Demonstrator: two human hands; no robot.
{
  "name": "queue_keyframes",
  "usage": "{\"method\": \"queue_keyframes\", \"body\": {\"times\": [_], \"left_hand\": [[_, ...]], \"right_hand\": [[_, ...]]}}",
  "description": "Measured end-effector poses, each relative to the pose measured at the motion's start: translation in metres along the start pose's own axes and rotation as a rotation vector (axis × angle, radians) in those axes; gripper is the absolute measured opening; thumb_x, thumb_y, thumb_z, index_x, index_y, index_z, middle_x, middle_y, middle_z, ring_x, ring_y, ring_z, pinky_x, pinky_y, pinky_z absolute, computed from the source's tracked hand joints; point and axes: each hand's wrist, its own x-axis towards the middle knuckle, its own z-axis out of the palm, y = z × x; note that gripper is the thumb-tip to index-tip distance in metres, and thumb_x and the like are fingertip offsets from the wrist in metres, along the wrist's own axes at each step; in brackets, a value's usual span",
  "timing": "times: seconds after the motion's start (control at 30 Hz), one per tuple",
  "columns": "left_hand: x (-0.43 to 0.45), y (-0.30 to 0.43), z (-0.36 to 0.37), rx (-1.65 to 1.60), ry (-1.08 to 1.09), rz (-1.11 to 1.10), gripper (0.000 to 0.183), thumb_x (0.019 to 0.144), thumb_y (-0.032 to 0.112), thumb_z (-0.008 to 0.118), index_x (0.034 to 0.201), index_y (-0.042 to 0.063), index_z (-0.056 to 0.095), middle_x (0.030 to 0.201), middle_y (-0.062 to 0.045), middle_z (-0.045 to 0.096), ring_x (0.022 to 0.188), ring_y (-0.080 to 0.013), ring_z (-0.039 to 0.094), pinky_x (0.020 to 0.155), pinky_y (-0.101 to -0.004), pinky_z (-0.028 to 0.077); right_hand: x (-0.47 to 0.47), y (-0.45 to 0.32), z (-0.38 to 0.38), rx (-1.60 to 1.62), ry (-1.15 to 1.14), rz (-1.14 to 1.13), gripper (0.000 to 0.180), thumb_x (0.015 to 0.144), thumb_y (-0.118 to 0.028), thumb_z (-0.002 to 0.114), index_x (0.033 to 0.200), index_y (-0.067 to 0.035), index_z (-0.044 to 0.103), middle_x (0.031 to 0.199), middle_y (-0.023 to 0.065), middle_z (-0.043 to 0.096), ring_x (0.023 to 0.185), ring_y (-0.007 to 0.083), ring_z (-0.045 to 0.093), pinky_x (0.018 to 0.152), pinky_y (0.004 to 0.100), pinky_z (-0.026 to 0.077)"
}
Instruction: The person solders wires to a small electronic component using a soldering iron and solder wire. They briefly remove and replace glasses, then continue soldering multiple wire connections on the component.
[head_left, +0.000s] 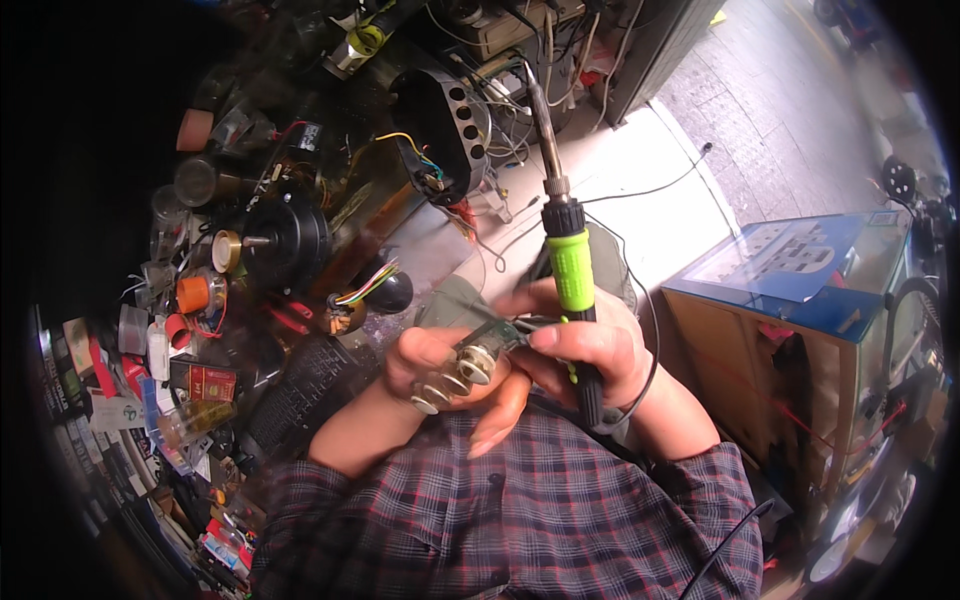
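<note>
My left hand (411, 360) holds a small dark part with several round, pale-rimmed metal cylinders (475, 364) in a row along it. What the part is I cannot tell. In my right hand (616, 341) is a soldering iron (571, 270) with a lime-green grip and black handle. Its bare metal tip points up and away from me, apart from the held part. The thumb and fingers of the right hand also reach the far end of the part, where thin strands, perhaps wires, show. Fingers cover much of that spot.
To the left, a cluttered bench carries a black motor (289, 244), a black keyboard (300, 397) and a red box (212, 382). A black housing with a row of holes (466, 120) stands ahead. At right is a glass-topped wooden cabinet (757, 352). A black cord (649, 300) loops by my right wrist.
</note>
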Motion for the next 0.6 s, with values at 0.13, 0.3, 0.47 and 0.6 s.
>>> {"method": "queue_keyframes", "body": {"times": [0.13, 0.3, 0.47, 0.6], "left_hand": [[-0.005, -0.015, -0.010, -0.078, 0.029, 0.002, 0.042, 0.093, 0.041, 0.051, 0.069, 0.007, 0.051, 0.087, -0.028, 0.063, 0.067, -0.0379, 0.065, 0.061, -0.0470, 0.056], [-0.011, -0.023, -0.013, 0.037, 0.219, -0.065, 0.055, 0.099, 0.045, 0.038, 0.084, -0.003, 0.058, 0.087, -0.024, 0.063, 0.064, -0.0340, 0.064, 0.057, -0.0425, 0.055], [-0.012, -0.021, -0.008, 0.111, 0.520, -0.079, 0.053, 0.109, 0.038, 0.040, 0.112, -0.010, 0.060, 0.086, -0.021, 0.065, 0.063, -0.0274, 0.064, 0.053, -0.0364, 0.052], [-0.021, -0.021, -0.016, 0.226, 0.526, -0.027, 0.055, 0.113, 0.036, 0.044, 0.133, -0.014, 0.051, 0.084, -0.024, 0.065, 0.060, -0.0253, 0.062, 0.050, -0.0346, 0.051]], "right_hand": [[-0.003, -0.027, -0.020, 0.494, -0.196, 0.816, 0.041, 0.093, -0.010, 0.072, 0.132, -0.008, 0.058, 0.107, 0.0188, 0.069, 0.087, 0.0365, 0.068, 0.079, 0.0374, 0.056], [-0.023, -0.009, -0.025, 0.613, -0.216, 0.772, 0.050, 0.085, -0.004, 0.078, 0.131, -0.008, 0.060, 0.105, 0.0170, 0.067, 0.085, 0.0345, 0.065, 0.074, 0.0386, 0.054], [-0.024, -0.001, -0.037, 0.293, -0.289, 0.572, 0.051, 0.082, -0.004, 0.079, 0.130, -0.011, 0.066, 0.106, 0.0147, 0.066, 0.092, 0.0361, 0.064, 0.078, 0.0401, 0.055], [-0.021, 0.009, -0.047, -0.234, -0.149, 0.109, 0.039, 0.081, -0.011, 0.080, 0.119, -0.011, 0.071, 0.108, 0.0102, 0.068, 0.115, 0.0388, 0.062, 0.096, 0.0429, 0.052]]}}
